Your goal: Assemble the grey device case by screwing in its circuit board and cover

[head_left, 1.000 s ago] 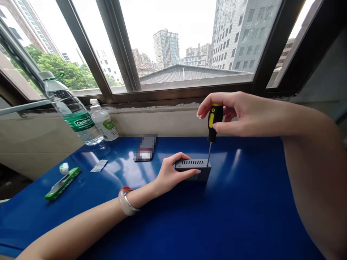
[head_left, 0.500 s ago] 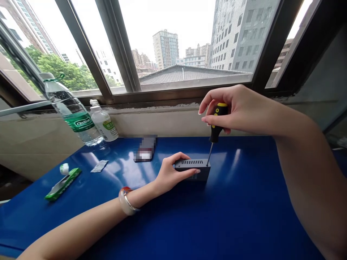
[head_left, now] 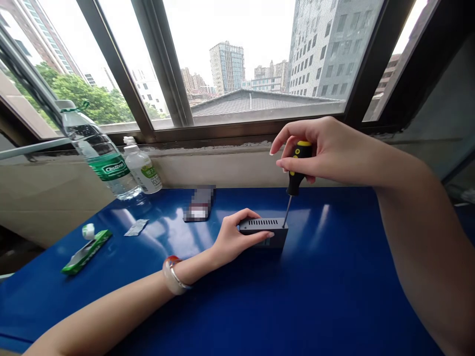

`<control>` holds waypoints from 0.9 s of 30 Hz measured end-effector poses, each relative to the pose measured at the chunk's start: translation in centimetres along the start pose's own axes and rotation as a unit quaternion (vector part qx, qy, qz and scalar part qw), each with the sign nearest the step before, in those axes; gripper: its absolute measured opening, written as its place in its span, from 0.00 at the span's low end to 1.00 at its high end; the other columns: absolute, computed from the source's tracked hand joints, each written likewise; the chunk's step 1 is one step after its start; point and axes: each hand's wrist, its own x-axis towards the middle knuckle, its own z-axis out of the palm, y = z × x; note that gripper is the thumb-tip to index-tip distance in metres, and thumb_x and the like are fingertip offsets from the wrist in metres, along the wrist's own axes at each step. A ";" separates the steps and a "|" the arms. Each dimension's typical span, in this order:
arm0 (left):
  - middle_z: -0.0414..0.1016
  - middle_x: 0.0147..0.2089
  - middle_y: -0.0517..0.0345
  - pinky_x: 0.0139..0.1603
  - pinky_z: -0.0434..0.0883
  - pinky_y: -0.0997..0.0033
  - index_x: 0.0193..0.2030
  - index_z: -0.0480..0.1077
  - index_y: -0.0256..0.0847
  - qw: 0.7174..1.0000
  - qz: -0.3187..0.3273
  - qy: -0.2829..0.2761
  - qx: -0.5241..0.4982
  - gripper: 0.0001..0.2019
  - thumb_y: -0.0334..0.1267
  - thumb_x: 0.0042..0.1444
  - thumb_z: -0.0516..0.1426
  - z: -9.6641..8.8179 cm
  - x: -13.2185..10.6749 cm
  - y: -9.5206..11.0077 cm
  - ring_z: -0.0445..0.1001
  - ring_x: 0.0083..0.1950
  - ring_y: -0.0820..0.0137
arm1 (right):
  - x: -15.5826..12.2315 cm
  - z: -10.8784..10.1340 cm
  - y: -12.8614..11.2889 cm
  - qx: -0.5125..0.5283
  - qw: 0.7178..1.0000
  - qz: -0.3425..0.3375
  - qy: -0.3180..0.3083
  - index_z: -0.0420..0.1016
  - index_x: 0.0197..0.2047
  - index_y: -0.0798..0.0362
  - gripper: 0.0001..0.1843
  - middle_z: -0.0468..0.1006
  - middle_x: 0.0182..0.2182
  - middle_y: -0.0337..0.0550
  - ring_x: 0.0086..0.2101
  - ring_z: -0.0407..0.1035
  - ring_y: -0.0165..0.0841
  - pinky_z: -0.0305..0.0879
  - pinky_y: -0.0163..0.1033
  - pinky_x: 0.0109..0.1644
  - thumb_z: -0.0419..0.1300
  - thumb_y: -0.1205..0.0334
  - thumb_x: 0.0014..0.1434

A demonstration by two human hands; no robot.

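My left hand (head_left: 237,237) grips a dark grey vented metal box (head_left: 264,237), its fingers lying across the near end. My right hand (head_left: 315,151) holds a black-and-yellow screwdriver (head_left: 297,168) upright between thumb and fingertips. The thin steel shaft runs down to the far right corner of the box's top, and its tip rests there. The tip's contact point is too small to make out. A beaded bracelet and a pale bangle circle my left wrist.
The box stands on a glossy blue table (head_left: 334,287) below a window (head_left: 237,64). Farther left are a water bottle (head_left: 102,158), a small plastic bottle (head_left: 143,171), a pixelated dark flat object (head_left: 199,203), a paper slip (head_left: 136,227), and a green pack (head_left: 86,252).
My right hand has shifted its fingers around the screwdriver handle and sits slightly higher, with the handle turned. The box and my left hand stay in place.
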 end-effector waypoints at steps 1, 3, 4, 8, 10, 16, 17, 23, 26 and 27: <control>0.72 0.32 0.60 0.32 0.67 0.78 0.35 0.70 0.36 1.000 0.000 0.000 -0.001 0.17 0.44 0.45 0.67 0.0 0.0 0.0 0.69 0.31 0.74 | 0.0 0.0 0.0 0.001 1.000 -0.001 0.002 0.73 0.42 0.50 0.12 0.75 0.35 0.43 0.21 0.68 0.25 0.68 0.33 0.22 0.62 0.55 0.56; 0.72 0.32 0.61 0.32 0.67 0.78 0.35 0.70 0.36 1.000 0.000 0.001 -0.003 0.17 0.44 0.45 0.67 0.0 0.0 0.1 0.69 0.31 0.75 | 0.0 0.0 -0.1 0.004 1.000 -0.002 0.004 0.73 0.42 0.50 0.12 0.75 0.35 0.43 0.21 0.67 0.25 0.68 0.33 0.22 0.62 0.56 0.56; 0.72 0.32 0.61 0.32 0.67 0.78 0.35 0.70 0.36 1.000 0.000 0.001 -0.002 0.17 0.44 0.45 0.67 0.0 0.1 0.1 0.68 0.31 0.75 | 0.0 0.0 -0.1 0.005 1.000 -0.003 0.005 0.73 0.42 0.50 0.12 0.75 0.35 0.43 0.21 0.67 0.25 0.68 0.33 0.22 0.62 0.56 0.55; 0.72 0.32 0.61 0.31 0.67 0.78 0.35 0.70 0.36 1.000 0.001 0.003 -0.001 0.17 0.44 0.45 0.67 0.0 0.1 0.1 0.69 0.31 0.75 | 0.0 -0.1 0.1 0.000 1.000 -0.006 0.005 0.73 0.42 0.49 0.12 0.75 0.35 0.42 0.21 0.67 0.25 0.67 0.33 0.21 0.62 0.55 0.56; 0.72 0.32 0.60 0.31 0.68 0.78 0.35 0.70 0.36 1.000 0.001 0.003 0.000 0.17 0.44 0.45 0.67 0.0 0.0 0.1 0.69 0.31 0.74 | 0.1 -0.1 0.3 -0.005 1.000 -0.009 0.011 0.73 0.42 0.49 0.12 0.75 0.35 0.42 0.21 0.68 0.24 0.67 0.32 0.21 0.61 0.54 0.56; 0.72 0.32 0.59 0.31 0.69 0.77 0.35 0.70 0.36 1.000 0.001 0.002 -0.002 0.17 0.44 0.45 0.67 0.0 0.0 0.0 0.70 0.31 0.73 | 0.1 0.0 0.4 -0.011 1.000 -0.013 0.008 0.73 0.42 0.49 0.12 0.75 0.35 0.42 0.20 0.67 0.24 0.67 0.32 0.21 0.61 0.54 0.56; 0.72 0.32 0.59 0.31 0.69 0.77 0.35 0.70 0.36 1.000 0.000 0.003 -0.002 0.17 0.44 0.45 0.67 0.0 0.0 0.1 0.70 0.31 0.73 | 0.1 0.0 0.4 -0.009 1.000 -0.012 0.005 0.73 0.42 0.49 0.12 0.75 0.35 0.42 0.21 0.67 0.24 0.67 0.32 0.21 0.61 0.54 0.56; 0.72 0.32 0.60 0.31 0.68 0.78 0.35 0.70 0.36 1.000 0.002 0.005 -0.003 0.17 0.44 0.44 0.67 0.0 0.1 0.0 0.69 0.31 0.74 | 0.1 0.0 0.4 0.003 1.000 -0.009 0.004 0.74 0.43 0.49 0.13 0.75 0.37 0.44 0.22 0.67 0.26 0.69 0.34 0.22 0.62 0.54 0.55; 0.72 0.32 0.60 0.31 0.68 0.78 0.35 0.70 0.36 1.000 0.001 0.003 -0.002 0.17 0.44 0.44 0.67 0.0 0.0 -0.1 0.69 0.31 0.74 | 0.1 0.0 0.5 -0.004 1.000 -0.012 0.005 0.73 0.43 0.49 0.13 0.75 0.36 0.43 0.22 0.68 0.25 0.69 0.34 0.22 0.62 0.54 0.56; 0.72 0.32 0.60 0.31 0.68 0.78 0.35 0.70 0.36 1.000 0.001 0.002 -0.002 0.17 0.44 0.45 0.67 0.0 0.0 -0.1 0.69 0.30 0.74 | 0.1 0.0 0.5 -0.006 1.000 -0.014 0.001 0.73 0.44 0.48 0.13 0.75 0.36 0.42 0.22 0.68 0.25 0.69 0.33 0.22 0.61 0.54 0.56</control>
